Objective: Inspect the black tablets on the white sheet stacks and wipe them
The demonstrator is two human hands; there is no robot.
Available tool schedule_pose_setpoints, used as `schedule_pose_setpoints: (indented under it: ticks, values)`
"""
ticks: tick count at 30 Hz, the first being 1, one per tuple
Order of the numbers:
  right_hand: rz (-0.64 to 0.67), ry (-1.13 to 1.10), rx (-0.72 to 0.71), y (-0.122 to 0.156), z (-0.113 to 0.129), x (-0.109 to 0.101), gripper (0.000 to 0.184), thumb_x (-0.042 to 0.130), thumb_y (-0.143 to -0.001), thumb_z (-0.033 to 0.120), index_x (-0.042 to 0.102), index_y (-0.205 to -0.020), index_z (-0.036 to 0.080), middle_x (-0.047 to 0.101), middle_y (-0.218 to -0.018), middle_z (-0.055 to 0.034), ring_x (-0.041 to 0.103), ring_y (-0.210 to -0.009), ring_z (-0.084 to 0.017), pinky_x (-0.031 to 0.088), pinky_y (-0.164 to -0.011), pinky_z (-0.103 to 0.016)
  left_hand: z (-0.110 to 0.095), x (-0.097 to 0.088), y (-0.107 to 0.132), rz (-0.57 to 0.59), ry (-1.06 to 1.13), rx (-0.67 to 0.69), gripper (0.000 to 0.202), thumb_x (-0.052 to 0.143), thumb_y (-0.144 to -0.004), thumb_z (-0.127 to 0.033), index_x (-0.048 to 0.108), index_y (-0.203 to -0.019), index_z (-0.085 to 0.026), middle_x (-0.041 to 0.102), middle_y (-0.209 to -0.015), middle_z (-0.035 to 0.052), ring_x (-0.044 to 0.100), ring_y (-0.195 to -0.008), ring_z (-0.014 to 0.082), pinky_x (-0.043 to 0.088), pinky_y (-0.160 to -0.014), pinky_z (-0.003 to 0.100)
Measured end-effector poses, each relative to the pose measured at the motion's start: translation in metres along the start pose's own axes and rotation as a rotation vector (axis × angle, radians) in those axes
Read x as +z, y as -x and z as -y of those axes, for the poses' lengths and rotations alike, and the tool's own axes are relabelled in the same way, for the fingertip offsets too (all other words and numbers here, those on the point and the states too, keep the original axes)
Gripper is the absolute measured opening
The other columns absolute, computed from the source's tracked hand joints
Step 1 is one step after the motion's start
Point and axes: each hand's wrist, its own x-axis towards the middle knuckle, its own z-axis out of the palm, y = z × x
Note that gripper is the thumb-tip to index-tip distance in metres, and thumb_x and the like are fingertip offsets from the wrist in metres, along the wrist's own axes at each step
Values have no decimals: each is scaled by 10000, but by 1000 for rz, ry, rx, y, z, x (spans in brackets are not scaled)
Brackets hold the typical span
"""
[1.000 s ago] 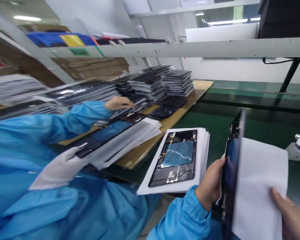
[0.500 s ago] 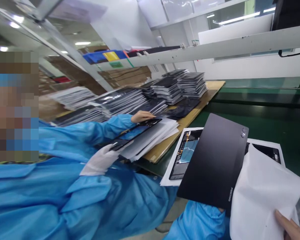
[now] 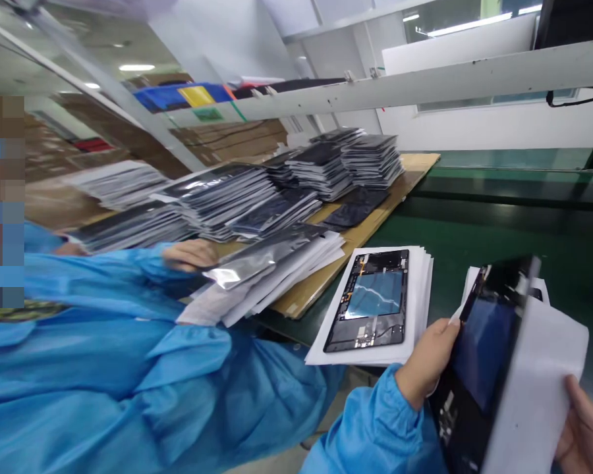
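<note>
**Tablet shell up in both hands, one already sitting on the paper stack**

So here's where we are. Our left hand (image 3: 427, 362) is closed around the near edge of a tablet shell (image 3: 479, 368), thumb on the inner side, holding it tilted up on edge so we see the open inside with the blue patch and the little boards. Our right hand (image 3: 586, 431) is down in the bottom corner, fingers pinching a white sheet (image 3: 534, 388) that lies against the shell's far side. Both hands full, then, and the shell is in the air above the green desk (image 3: 474, 224), not resting on anything.

As for progress, our guess: just to the left, a second shell (image 3: 370, 299) lies flat, inside up, on a stack of white sheets (image 3: 420, 289), so that one looks dealt with. The one in hand isn't set down yet, and whether the sheet is going on or coming off, we can't tell.

Lots left by the look of it. On the cardboard (image 3: 360, 237) behind sit tall stacks of shells (image 3: 346, 161), plenty of them. A co-worker in a blue coat (image 3: 103, 355) sits close on our left, one hand (image 3: 190, 253) on a silvery bag (image 3: 261, 253) atop a fanned pile of paper.
</note>
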Motion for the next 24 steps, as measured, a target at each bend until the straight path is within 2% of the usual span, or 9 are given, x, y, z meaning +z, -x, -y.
schedule_pose_setpoints:
  ticks: [4, 8, 11, 13, 16, 20, 22, 24]
  values:
    - [-18, -23, 59, -8, -3, 5, 646, 531, -731, 539, 421, -1242, 160, 677, -900, -87, 625, -821, -260, 496, -724, -364, 15, 4, 2, -7, -289, 63, 381, 348, -813, -445, 572, -753, -143, 603, -809, 75, 537, -805, 202, 387, -689, 275]
    - [-30, 111, -1, -17, -5, 1, 786, 516, -712, 590, 248, -1349, 216, 684, -875, -52, 624, -817, -268, 495, -714, -390, 24, 6, 5, -44, -391, 75, 367, 307, -835, -411, 565, -746, -166, 607, -808, 74, 541, -814, 203, 374, -716, 272]
    - [-20, 198, -128, -23, -1, -8, 852, 551, -712, 553, 74, -1374, 311, 692, -801, 15, 639, -660, -234, 510, -637, -366, 10, 3, 10, -104, -406, 123, 387, 292, -845, -436, 576, -803, -177, 604, -808, 62, 540, -780, 191, 374, -692, 269]
    - [2, 244, -173, -28, 4, -10, 863, 570, -703, 541, 53, -1367, 352, 689, -812, 29, 619, -546, -206, 505, -544, -332, -7, -5, 14, -129, -386, 191, 395, 288, -850, -446, 582, -847, -182, 603, -819, 48, 537, -778, 179, 379, -699, 260]
    - [49, 337, -204, -37, 5, 2, 893, 619, -670, 515, 70, -1360, 376, 675, -895, 22, 598, -530, -188, 479, -475, -304, -33, -30, 21, -215, -328, 275, 368, 322, -844, -426, 587, -924, -183, 609, -864, 32, 532, -819, 168, 389, -732, 242]
    - [-17, 487, -326, -46, -2, 28, 887, 636, -654, 514, 109, -1356, 389, 565, -1162, 10, 614, -753, -187, 504, -610, -286, -52, -87, 20, -500, -358, 314, 379, 351, -824, -410, 583, -984, -157, 611, -919, 41, 531, -872, 181, 384, -788, 254]
    - [-65, 556, -329, -52, -3, 25, 855, 613, -663, 537, 146, -1358, 369, 482, -1264, -6, 597, -874, -202, 503, -689, -284, -51, -119, 13, -621, -370, 306, 405, 346, -819, -420, 594, -968, -137, 616, -922, 56, 534, -889, 195, 382, -805, 270]
    - [-148, 579, -324, -61, -1, 5, 851, 619, -654, 537, 196, -1360, 319, 495, -1250, -40, 590, -906, -221, 501, -717, -299, -43, -149, 5, -704, -398, 225, 400, 340, -816, -397, 609, -934, -126, 626, -909, 67, 543, -885, 206, 392, -786, 278]
